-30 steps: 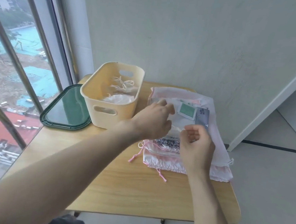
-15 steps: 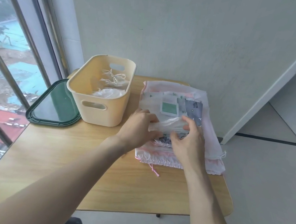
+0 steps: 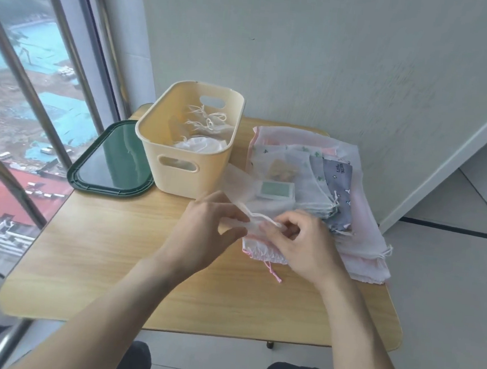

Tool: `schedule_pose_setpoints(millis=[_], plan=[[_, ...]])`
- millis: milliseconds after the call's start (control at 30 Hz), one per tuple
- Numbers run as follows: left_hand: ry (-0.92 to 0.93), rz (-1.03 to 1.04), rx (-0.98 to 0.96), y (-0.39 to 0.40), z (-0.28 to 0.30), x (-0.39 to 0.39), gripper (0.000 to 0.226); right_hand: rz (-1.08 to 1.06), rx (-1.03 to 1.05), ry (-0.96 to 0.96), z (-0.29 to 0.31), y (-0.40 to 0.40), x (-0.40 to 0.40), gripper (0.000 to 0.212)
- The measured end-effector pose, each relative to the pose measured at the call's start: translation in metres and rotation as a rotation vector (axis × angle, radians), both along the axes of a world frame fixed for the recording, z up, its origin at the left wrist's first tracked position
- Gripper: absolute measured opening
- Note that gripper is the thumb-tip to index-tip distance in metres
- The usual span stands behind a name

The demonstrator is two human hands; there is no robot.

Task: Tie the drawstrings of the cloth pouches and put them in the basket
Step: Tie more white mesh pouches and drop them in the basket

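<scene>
A: Head view. What do the hands hold?

B: The left hand [image 3: 206, 228] and the right hand [image 3: 302, 243] both pinch the mouth of a sheer white pouch [image 3: 253, 197] with curled fingers; its white drawstring [image 3: 258, 215] runs between them, above the table [image 3: 110, 260].

A: Where are the other pouches?

B: A stack of pouches [image 3: 311, 173] lies flat on the table's right side, just beside the cream basket [image 3: 184, 172]. A grey printed pouch [image 3: 336, 181] sits among them, and a pink cord [image 3: 272, 272] trails from the lowest one towards the near edge.

A: And the basket?

B: It holds tied white pouches [image 3: 205, 139]. A dark green tray [image 3: 113, 163] touches its left wall, next to the window.
</scene>
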State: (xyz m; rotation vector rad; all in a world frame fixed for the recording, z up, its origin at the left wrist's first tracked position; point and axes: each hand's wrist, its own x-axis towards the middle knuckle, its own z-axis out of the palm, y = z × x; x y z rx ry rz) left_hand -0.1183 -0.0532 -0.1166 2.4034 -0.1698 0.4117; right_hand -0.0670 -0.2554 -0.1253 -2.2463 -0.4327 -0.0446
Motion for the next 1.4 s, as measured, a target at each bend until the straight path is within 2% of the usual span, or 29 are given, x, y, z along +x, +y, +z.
schedule_pose_setpoints(millis=[100, 167, 233, 333, 433, 500, 567, 667, 733, 800, 900, 967, 1033, 1100, 1267, 1400], plan=[[0.095, -0.025, 0.039, 0.015, -0.010, -0.007, 0.026, 0.040, -0.007, 0.038, -0.001, 0.000, 0.000, 0.024], [0.146, 0.013, 0.025, 0.027, -0.007, -0.009, 0.020, 0.074, -0.013, 0.071, 0.001, -0.003, -0.001, 0.022], [0.178, 0.039, -0.013, 0.040, -0.001, -0.008, 0.009, 0.093, -0.036, 0.069, 0.000, -0.005, -0.002, 0.026], [0.259, 0.052, -0.059, 0.053, 0.003, -0.010, 0.017, 0.098, -0.028, 0.092, -0.003, -0.006, -0.005, 0.031], [0.311, -0.028, -0.133, 0.058, 0.005, -0.016, 0.018, 0.076, 0.017, 0.120, -0.004, -0.007, -0.007, 0.039], [0.343, -0.098, -0.218, 0.058, 0.010, -0.018, 0.022, 0.064, 0.017, 0.127, -0.005, -0.007, -0.008, 0.047], [0.402, -0.153, -0.368, 0.060, 0.011, -0.017, 0.029, 0.055, 0.004, 0.135, -0.005, -0.005, -0.010, 0.041], [0.472, -0.243, -0.735, 0.058, 0.011, -0.013, 0.036, 0.049, -0.017, 0.148, -0.005, 0.000, -0.014, 0.034], [0.480, -0.254, -0.948, 0.049, 0.013, -0.013, 0.034, 0.046, -0.023, 0.153, -0.006, 0.001, -0.016, 0.032], [0.475, -0.247, -1.002, 0.038, 0.013, -0.013, 0.036, 0.048, -0.022, 0.149, -0.005, 0.002, -0.017, 0.033], [0.471, -0.195, -0.918, 0.030, 0.009, -0.013, 0.044, 0.061, -0.031, 0.127, -0.003, 0.003, -0.020, 0.036], [0.466, -0.144, -0.922, 0.027, 0.007, -0.013, 0.039, 0.056, -0.034, 0.123, -0.003, 0.002, -0.021, 0.038], [0.483, -0.109, -1.026, 0.023, 0.006, -0.012, 0.032, 0.059, -0.038, 0.130, -0.003, 0.002, -0.021, 0.041], [0.503, -0.072, -1.100, 0.019, 0.008, -0.012, 0.031, 0.044, 0.060, 0.203, -0.001, 0.002, -0.021, 0.041], [0.513, -0.022, -1.020, 0.015, 0.007, -0.010, 0.035, -0.138, 0.630, 0.565, 0.009, -0.005, -0.018, 0.038], [0.525, -0.034, -0.969, 0.016, 0.005, -0.008, 0.034, -0.208, 0.881, 0.651, 0.010, -0.003, -0.019, 0.037]])
